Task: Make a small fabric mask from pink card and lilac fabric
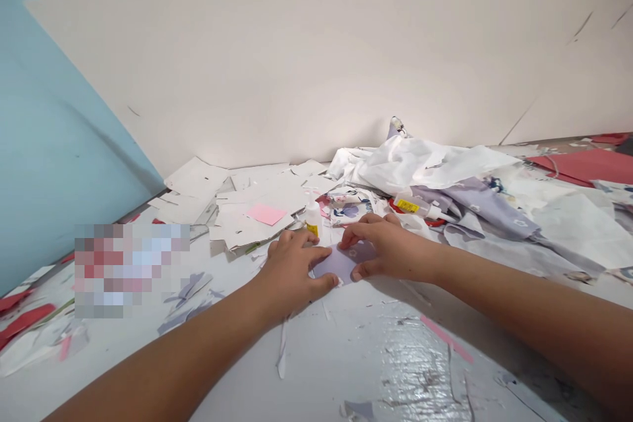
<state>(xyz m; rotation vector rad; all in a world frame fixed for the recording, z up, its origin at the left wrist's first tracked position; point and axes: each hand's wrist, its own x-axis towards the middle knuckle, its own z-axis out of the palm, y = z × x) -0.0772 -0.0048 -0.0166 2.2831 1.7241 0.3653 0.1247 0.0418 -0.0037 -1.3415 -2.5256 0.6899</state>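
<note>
Left hand (295, 267): thumb and forefinger spread partway, tips at the left side of a small lilac fabric-like piece with white flower print (349, 262). Other fingers bent, reaching forward. Right hand (388, 247): curved over the piece's right side, thumb and forefinger parted, tips on or right at it. No closed pinch visible on either hand; can't tell how hard they press. Piece lies flat on the white tabletop (242, 369), between the hands, partly covered by them.

Just beyond the left fingers: upright white plastic bottle, yellow label (313, 216). Past the right hand: translucent bottle, yellow label, on its side (413, 206), red curved item (435, 223) next to it, mostly hidden. Between the bottles, white printed scrap with purple and dark motifs (349, 209).

Ahead-left: stack of off-white cardboard pieces (235, 224), pink paper rectangle (266, 214) on top. Ahead-right: crumpled white fabric (420, 165), lilac flowered fabric (494, 208) below it, red sheets (588, 166) farther right.

Near side: shiny clear film patch (415, 359), thin pink strip (448, 337) by it. Left: loose lilac scraps (190, 293); beyond them a pixelated area, contents unreadable. Back: big off-white board (297, 59), light blue wall (64, 138) at left.
</note>
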